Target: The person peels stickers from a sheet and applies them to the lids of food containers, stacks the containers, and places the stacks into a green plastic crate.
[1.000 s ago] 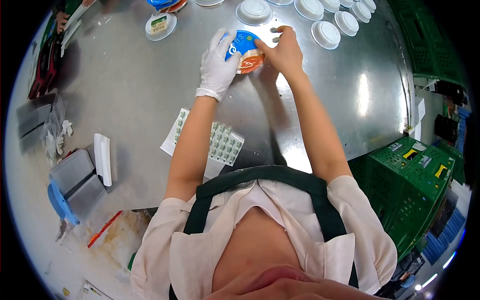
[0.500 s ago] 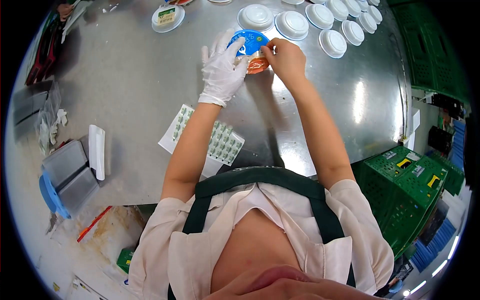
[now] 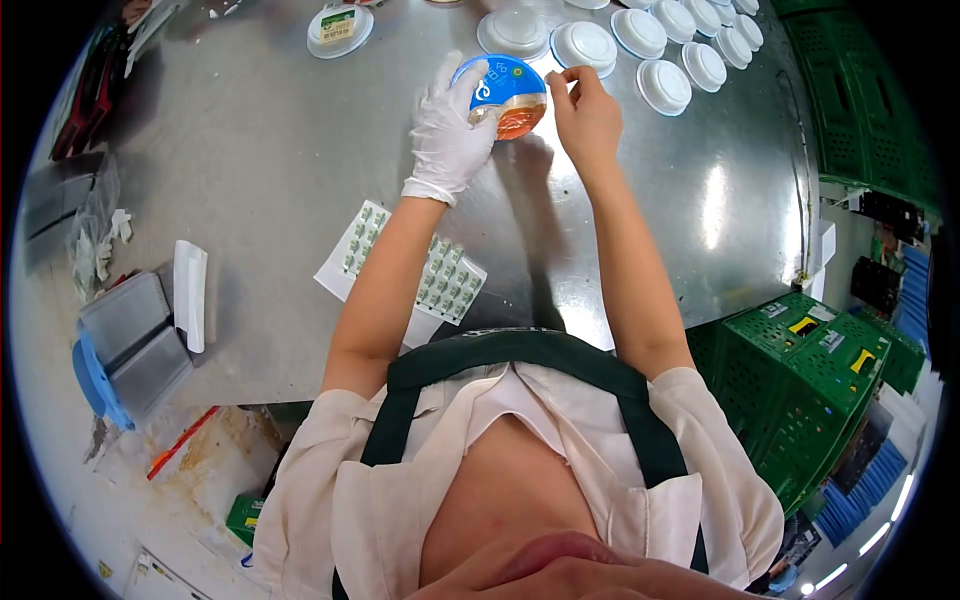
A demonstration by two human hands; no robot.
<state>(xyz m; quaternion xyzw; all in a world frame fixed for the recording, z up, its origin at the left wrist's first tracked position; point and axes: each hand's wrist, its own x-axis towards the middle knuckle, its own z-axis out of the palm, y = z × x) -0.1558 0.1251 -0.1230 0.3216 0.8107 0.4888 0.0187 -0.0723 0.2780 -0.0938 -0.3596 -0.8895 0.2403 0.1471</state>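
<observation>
My left hand (image 3: 452, 138), in a white glove, grips a round food tub (image 3: 512, 80) from its left side above the metal table. The tub's film lid is blue on top, with a clear window below showing orange contents. My right hand (image 3: 588, 112) is bare, its thumb and index finger pinched close to the tub's right edge, with a small gap between. Whatever the pinch holds, if anything, is too small to make out. Beneath my left forearm lies a sheet of small green-and-white stickers (image 3: 450, 285), partly covered by the arm.
Several white tubs (image 3: 584, 48) lie upside down at the back right of the metal table (image 3: 270, 150). Another tub with a label (image 3: 338, 28) stands at the back left. A grey open case (image 3: 135, 335) sits at the left edge. Green crates (image 3: 800, 370) stand at the right.
My right hand has drawn away from the tub's edge, slightly up and to the right. My left hand still holds the tub, now turned and raised a little.
</observation>
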